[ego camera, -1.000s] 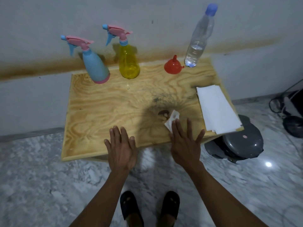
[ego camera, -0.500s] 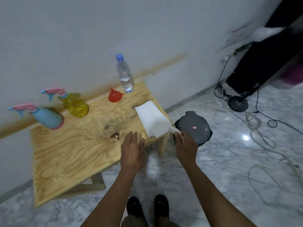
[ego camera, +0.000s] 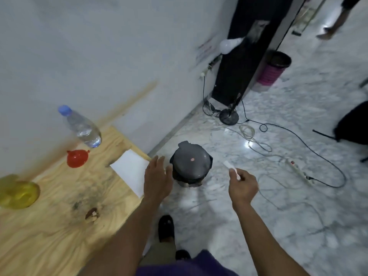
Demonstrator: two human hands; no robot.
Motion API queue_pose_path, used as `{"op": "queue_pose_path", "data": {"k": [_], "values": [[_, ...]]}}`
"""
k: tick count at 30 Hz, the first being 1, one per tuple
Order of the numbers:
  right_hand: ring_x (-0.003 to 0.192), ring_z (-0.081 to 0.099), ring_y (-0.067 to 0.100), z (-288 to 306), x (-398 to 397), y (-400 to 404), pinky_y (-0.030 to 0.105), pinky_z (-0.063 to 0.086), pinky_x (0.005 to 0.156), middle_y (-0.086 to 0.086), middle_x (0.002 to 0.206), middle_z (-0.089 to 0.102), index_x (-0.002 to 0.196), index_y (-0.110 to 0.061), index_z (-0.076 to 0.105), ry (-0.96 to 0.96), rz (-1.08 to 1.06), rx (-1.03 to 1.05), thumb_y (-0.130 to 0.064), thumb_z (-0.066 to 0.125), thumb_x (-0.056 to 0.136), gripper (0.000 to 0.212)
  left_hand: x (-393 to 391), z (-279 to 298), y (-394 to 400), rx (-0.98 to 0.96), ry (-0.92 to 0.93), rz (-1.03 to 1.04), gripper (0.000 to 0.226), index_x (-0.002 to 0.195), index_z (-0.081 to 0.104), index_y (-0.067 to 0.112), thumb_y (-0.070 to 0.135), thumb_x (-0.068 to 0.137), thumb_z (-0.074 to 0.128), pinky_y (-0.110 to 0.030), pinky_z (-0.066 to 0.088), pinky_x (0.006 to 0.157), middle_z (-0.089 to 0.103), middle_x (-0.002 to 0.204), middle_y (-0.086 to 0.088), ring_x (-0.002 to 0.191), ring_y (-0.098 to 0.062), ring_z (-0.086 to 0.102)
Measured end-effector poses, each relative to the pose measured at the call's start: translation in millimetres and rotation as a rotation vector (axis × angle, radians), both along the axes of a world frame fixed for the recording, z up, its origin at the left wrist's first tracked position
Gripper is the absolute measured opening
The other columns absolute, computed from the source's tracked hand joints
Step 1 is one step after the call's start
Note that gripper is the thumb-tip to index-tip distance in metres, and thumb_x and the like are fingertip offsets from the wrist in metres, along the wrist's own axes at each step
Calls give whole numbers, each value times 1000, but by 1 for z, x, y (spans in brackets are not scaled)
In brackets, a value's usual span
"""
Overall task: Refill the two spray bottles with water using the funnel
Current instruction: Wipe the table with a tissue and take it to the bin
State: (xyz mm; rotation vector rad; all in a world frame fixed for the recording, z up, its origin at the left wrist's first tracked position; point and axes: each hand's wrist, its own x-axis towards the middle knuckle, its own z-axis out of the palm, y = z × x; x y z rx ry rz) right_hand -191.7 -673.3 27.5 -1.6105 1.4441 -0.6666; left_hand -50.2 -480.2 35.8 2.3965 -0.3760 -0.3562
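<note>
- Currently, right hand (ego camera: 243,188) pinches a small crumpled white paper scrap (ego camera: 231,168) between thumb and fingers, over the marble floor (ego camera: 258,226), right of a grey lidded bin (ego camera: 191,166).
- Left hand (ego camera: 157,180) has fingers straight and spread, holding nothing, at the edge of the light plywood table (ego camera: 49,236), just beside the bin.
- Red plastic funnel (ego camera: 76,158) sits on the table wide mouth down, spout pointing up toward the wall, well apart from both hands.
- Clear plastic water bottle with blue cap (ego camera: 81,128) stands behind the funnel, cap up, partly filled.
- Yellow spray bottle (ego camera: 18,193) at left edge, blurred.
- White folded paper sheet (ego camera: 131,170) lies flat by the left hand.
- Cables (ego camera: 298,140) trail across the floor.
</note>
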Motion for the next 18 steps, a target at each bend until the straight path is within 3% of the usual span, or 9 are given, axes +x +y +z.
{"op": "queue_pose_path", "data": {"k": [3, 9, 15, 18], "values": [[78, 65, 26, -8, 2, -2, 29, 47, 73, 7, 82, 69, 89, -13, 75, 17, -38, 22, -27, 73, 89, 14, 14, 0, -10, -10, 11, -68, 40, 138, 50, 6, 27, 103, 47, -41, 33, 113, 44, 149, -14, 137, -32, 40], [76, 64, 22, -16, 26, -2, 33, 53, 77, 3, 80, 70, 88, -12, 74, 24, -88, 110, -24, 74, 88, 11, 42, -7, -18, 20, 38, -127, 34, 129, 54, 4, 23, 102, 48, -41, 36, 107, 50, 141, -16, 130, -34, 44], [77, 65, 24, -15, 69, -25, 33, 53, 77, 3, 78, 70, 85, -11, 73, 7, -95, 129, -22, 74, 87, 12, 78, -20, -31, 47, 6, -119, 18, 104, 56, 4, 19, 98, 49, -46, 45, 94, 57, 115, -16, 110, -37, 53], [74, 64, 23, -15, 89, -43, 35, 55, 78, 2, 77, 68, 84, -11, 73, -1, -70, 134, -23, 74, 87, 13, 89, -15, -46, 46, 8, -87, 23, 112, 57, 4, 21, 99, 49, -48, 45, 98, 57, 123, -17, 115, -36, 52]]}}
